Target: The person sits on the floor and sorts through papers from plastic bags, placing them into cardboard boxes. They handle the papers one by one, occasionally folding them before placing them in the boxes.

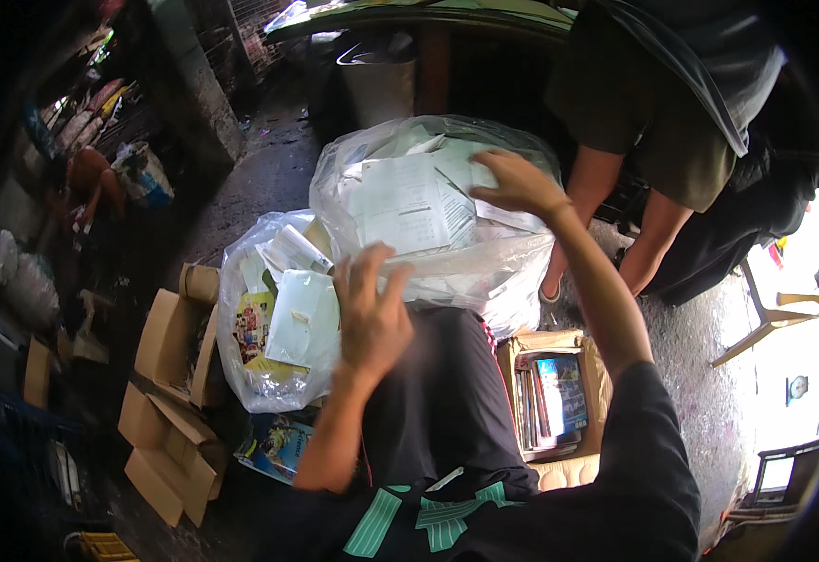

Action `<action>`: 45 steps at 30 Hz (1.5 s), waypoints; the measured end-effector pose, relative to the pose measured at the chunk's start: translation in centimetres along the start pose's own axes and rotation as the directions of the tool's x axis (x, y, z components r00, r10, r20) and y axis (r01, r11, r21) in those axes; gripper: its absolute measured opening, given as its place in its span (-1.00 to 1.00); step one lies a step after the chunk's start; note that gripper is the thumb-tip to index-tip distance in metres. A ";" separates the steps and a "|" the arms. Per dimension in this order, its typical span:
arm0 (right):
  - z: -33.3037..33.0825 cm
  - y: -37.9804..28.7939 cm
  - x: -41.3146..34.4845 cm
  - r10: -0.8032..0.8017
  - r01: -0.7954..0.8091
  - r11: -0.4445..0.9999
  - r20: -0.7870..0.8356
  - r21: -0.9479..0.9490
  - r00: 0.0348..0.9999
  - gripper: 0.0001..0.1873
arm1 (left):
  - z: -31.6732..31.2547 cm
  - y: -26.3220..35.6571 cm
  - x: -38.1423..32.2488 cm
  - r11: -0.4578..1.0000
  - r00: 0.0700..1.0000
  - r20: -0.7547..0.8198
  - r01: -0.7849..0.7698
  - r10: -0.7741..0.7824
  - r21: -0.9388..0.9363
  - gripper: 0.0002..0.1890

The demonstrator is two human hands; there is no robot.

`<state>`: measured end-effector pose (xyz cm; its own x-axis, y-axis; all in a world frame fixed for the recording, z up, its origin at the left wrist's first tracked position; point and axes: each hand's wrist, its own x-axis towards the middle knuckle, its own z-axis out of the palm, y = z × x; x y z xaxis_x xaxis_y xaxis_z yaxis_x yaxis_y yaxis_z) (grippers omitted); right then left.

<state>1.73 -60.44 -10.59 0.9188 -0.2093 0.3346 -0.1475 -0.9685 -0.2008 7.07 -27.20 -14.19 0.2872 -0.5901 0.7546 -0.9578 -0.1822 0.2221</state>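
Note:
A large clear plastic bag (514, 263) full of loose papers stands before my knees. Over its right side reaches my right hand (518, 184), fingers apart at the white printed sheets (406, 204); whether the fingertips press on them I cannot tell. My left hand (375, 312), blurred, is above my lap with its fingers spread and nothing visible in them. Just left of it is a smaller clear plastic bag (230, 351), holding a white sheet (302, 316), a rolled paper (295, 246) and a yellow printed cover (253, 327).
Open cardboard boxes (170, 449) lie at the left. A carton (595, 393) of magazines (560, 393) sits by my right leg, and a science book (279, 446) lies below the smaller bag. Another person (651, 140) bends close at the right. A second person (93, 183) is at far left.

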 end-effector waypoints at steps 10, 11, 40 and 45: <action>14.2 -11.9 6.1 0.021 0.132 0.950 0.480 -0.283 0.877 0.05 | 1.4 5.2 -7.3 0.920 0.967 -0.049 0.221 -0.250 -0.324 -0.82; 13.5 -10.0 6.8 0.003 0.073 0.985 0.432 -0.158 0.902 -0.06 | 1.0 5.0 -7.4 0.894 0.952 -0.040 0.270 -0.303 -0.359 -0.82; -2.7 -8.8 -12.5 -0.190 0.188 0.982 -0.174 -0.026 0.966 -0.77 | 11.7 -23.1 -20.6 0.537 0.463 0.289 0.796 -0.838 0.281 -0.03; -0.4 -10.4 -17.6 0.025 -0.042 0.999 -0.479 -0.024 0.878 -0.68 | 15.9 -23.2 -29.0 0.665 0.689 0.194 0.526 -0.699 0.530 -0.02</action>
<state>-13.06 -46.74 -14.00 0.6275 -0.2730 0.7292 -0.1948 -0.9618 -0.1925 21.06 -18.31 -51.05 0.8683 -0.4314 0.2447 -0.4828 -0.8482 0.2178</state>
